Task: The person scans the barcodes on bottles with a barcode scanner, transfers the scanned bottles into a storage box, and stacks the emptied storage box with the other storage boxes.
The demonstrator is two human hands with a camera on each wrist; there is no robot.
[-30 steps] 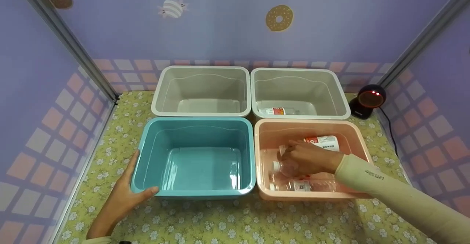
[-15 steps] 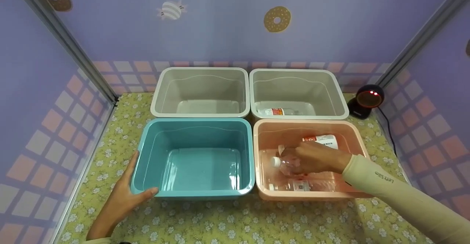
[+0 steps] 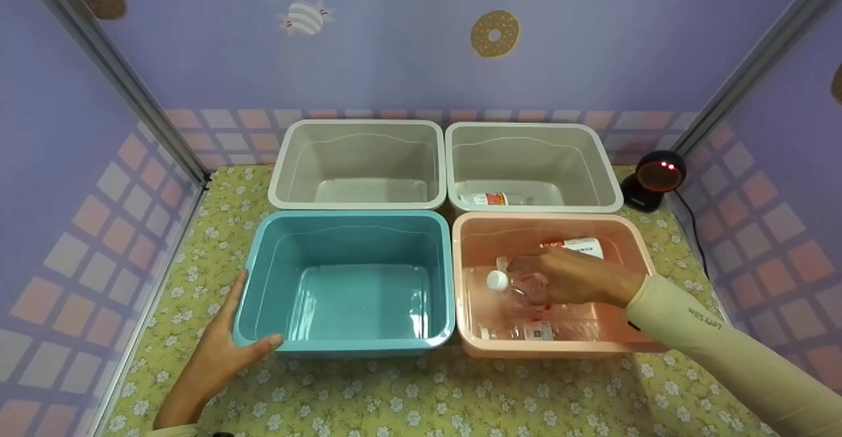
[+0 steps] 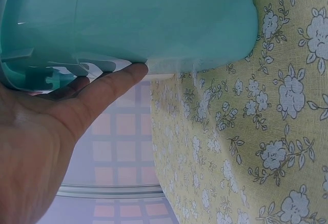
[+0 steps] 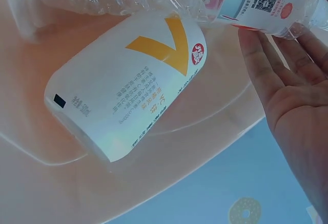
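In the head view my right hand [image 3: 572, 276] reaches into the pink tub [image 3: 559, 350] and grips a clear plastic bottle [image 3: 526, 290], its white cap tilted up to the left. The right wrist view shows the fingers around the label of this bottle [image 5: 266, 3]. Just below lies a bottle with a white label and an orange V [image 5: 133, 80]. Another clear bottle [image 3: 566, 332] lies along the tub's front wall. My left hand [image 3: 223, 348] rests against the near left corner of the blue tub [image 3: 362, 345], its fingers straight along the outer wall.
Two grey tubs stand behind: the left grey tub [image 3: 358, 205] and the right grey tub [image 3: 536, 209], which holds a bottle [image 3: 496, 199] with a red label. A black scanner [image 3: 658, 177] with red lights and a cable sits at the right. Patterned walls [image 3: 395, 49] enclose the flowered tabletop [image 3: 368, 397].
My right hand has moved slightly right and raised the bottle in the pink tub, so its white cap now shows more clearly. The left hand has stayed on the blue tub.
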